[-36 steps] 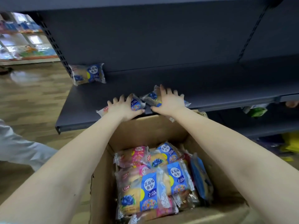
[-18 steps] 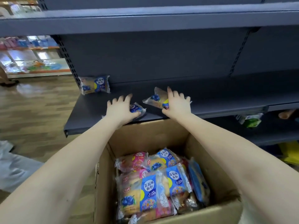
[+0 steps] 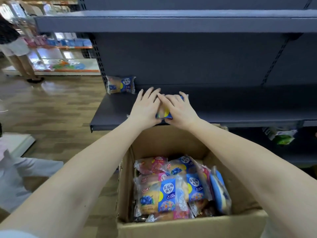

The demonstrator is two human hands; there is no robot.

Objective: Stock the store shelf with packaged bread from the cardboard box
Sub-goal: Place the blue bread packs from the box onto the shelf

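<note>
Both our hands meet on the dark shelf, just above the open cardboard box. Our left hand lies flat, its blurred fingers stretched out, and a clear wrapper corner shows beside its wrist. Our right hand curls its fingers over the far edge of a blue-and-yellow bread packet, which lies between the two hands near the shelf's front. A blueberry bread packet stands upright against the back panel at the shelf's left end. Blue and pink bread packets fill the box.
</note>
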